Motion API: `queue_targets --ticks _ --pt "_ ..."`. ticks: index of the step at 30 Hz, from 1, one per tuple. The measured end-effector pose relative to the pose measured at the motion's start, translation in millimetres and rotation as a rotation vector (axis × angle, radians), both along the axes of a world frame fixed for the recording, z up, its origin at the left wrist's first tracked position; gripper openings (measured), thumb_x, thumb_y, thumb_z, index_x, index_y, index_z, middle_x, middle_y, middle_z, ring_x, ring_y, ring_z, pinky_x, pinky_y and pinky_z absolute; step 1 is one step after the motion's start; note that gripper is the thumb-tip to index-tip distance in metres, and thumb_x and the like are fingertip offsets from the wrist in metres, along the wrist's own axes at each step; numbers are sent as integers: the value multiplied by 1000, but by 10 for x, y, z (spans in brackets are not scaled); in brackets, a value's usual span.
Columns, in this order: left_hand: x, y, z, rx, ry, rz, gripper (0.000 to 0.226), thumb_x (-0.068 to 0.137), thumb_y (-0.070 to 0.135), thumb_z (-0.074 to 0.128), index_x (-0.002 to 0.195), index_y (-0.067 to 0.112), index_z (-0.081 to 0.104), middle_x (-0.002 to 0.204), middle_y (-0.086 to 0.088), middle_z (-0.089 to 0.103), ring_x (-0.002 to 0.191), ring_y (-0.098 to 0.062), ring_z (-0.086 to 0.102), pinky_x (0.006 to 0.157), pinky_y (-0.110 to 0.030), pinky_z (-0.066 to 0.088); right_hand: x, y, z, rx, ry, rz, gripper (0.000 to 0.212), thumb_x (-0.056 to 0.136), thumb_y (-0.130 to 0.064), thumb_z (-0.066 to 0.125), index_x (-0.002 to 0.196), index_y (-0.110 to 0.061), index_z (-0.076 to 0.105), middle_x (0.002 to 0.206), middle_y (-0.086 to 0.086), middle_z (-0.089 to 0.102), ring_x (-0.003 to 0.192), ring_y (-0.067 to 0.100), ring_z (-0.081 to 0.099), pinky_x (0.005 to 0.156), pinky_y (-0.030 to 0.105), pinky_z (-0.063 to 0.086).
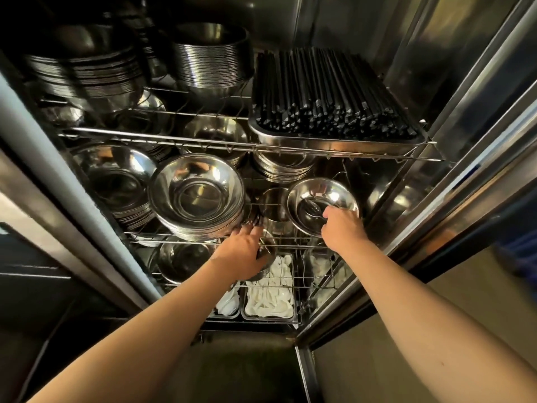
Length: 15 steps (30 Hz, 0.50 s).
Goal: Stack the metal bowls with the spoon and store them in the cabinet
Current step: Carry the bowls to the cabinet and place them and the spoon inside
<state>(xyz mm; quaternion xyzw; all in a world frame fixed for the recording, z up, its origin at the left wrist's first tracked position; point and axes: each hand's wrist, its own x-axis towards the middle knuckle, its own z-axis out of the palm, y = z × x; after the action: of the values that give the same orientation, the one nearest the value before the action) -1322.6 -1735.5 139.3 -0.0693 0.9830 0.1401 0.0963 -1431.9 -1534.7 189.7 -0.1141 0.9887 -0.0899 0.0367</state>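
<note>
**Both hands inside the steel cabinet, middle shelf**

You reach with both bare arms into the open cabinet (453,91), working at its middle wire shelf (279,245). Your right hand (343,228) grips the near rim of a metal bowl (322,205) — fingers curled over the edge, thumb side toward the centre — and the bowl sits tilted toward you at the right of that shelf. A spoon (312,210) lies inside it, its dark bowl-end near the middle and its handle running toward your fingers; whether the fingers also pin the handle cannot be told.

Your left hand (247,251) is spread, palm down, fingertips touching the lower edge of a tall stack of bowls (197,196) that stands left of centre on the same shelf. Under that palm a small metal cup shows only in part, so whether you hold it is unclear.

Between the two hands a smaller steel container (273,205) stands on the wire. On the top shelf a tray of black chopsticks (331,91) fills the right side, with more stacked bowls (212,59) to its left. Below your hands — on the bottom level — metal trays hold white plastic spoons (270,295).
</note>
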Motion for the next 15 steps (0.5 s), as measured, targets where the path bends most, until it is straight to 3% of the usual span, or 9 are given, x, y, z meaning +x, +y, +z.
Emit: queue_targets --ticks 7,10,15 --pt "257 -96 -87 -162 56 -46 79 91 57 51 154 18 26 145 -12 48 134 -32 44 113 -45 35 36 -48 2 40 -12 -16 37 98 -8 56 133 -18 63 131 19 63 120 42 55 99 46 50" --pt "325 -176 -132 -203 68 -67 77 91 53 56 153 18 27 143 -10 49 131 -30 46 114 -42 35 68 -64 -6 10 -9 -41 43 98 -6 56 136 -23 61 132 18 63 121 41 54 96 45 48" --pt "396 -255 -182 -190 99 -80 82 89 52 60 155 20 23 144 -7 49 134 -28 44 116 -41 32 161 -62 4 -162 4 -43 48 92 4 59 135 -16 63 124 13 69 112 32 64 85 35 52"
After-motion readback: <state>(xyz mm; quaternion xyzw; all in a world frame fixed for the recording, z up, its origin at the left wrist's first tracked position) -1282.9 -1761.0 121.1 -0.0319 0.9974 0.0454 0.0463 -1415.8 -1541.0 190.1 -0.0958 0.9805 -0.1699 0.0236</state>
